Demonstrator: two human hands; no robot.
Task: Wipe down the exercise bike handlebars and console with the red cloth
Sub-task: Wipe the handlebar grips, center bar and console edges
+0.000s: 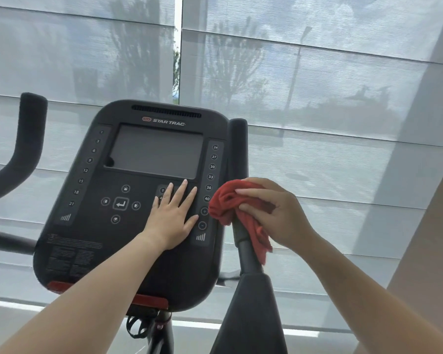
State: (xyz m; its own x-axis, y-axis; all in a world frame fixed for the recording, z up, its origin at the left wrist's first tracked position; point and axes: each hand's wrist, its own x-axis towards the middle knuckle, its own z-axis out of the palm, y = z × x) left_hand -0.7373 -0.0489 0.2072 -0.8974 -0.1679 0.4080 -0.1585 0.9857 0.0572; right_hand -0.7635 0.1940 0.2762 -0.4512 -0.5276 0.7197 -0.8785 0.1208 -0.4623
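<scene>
The black exercise bike console (92,226) fills the middle of the view, with a grey screen and button pads. My left hand (173,215) lies flat on its number pad, fingers spread, holding nothing. My right hand (271,213) grips the red cloth (230,203), which is wrapped around the upright right handlebar (237,146) about halfway up its post. A tail of cloth hangs down beside the post. The left handlebar (26,139) curves up at the far left, untouched.
Pale window blinds (343,98) stretch behind the bike. A beige wall (434,200) stands at the right. A padded black armrest (251,310) rises below the right handlebar. Black cables hang under the console near its stem (161,333).
</scene>
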